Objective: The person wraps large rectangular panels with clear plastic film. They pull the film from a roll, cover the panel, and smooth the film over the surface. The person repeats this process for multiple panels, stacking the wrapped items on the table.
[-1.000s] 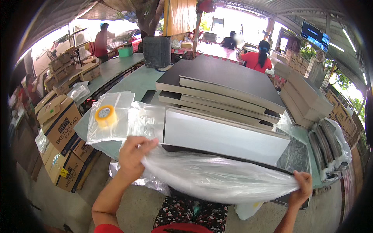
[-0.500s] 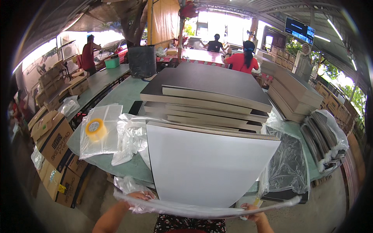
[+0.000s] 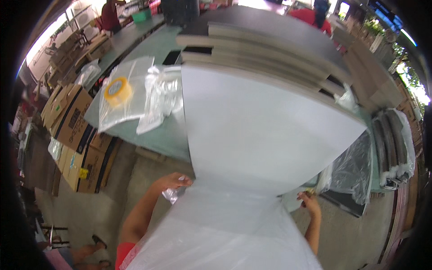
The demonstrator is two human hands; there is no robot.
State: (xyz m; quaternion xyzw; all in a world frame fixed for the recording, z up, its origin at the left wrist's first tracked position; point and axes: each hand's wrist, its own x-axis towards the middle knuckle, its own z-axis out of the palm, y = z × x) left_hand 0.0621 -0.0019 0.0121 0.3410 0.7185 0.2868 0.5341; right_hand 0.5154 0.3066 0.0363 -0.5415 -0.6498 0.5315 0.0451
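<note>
A large white board point(image 3: 265, 130), the top one of a stack, slopes from the table toward me. Its near end lies inside the mouth of a clear plastic bag point(image 3: 225, 234), which spreads over my lap. My left hand point(image 3: 176, 181) pinches crinkled plastic at the left corner of the bag's mouth. At the opposite side my right hand point(image 3: 309, 201) has its fingers closed on the bag's edge, though blur softens the fingertips. Behind the white board rises a pile of thick dark-topped boards point(image 3: 270, 31).
On the green table point(image 3: 157, 144) at left lie flat clear bags point(image 3: 130, 110) with a roll of yellow tape point(image 3: 118, 91) on top. Cartons point(image 3: 74, 119) stand further left. Plastic-wrapped dark boards point(image 3: 348, 173) and wrapped bundles point(image 3: 393, 146) are at right. A person point(image 3: 310, 18) sits beyond the pile.
The bag's mouth has gone from a thin strip below the board's edge to around its near end. Both hands have stayed at its sides. The view has tipped downward.
</note>
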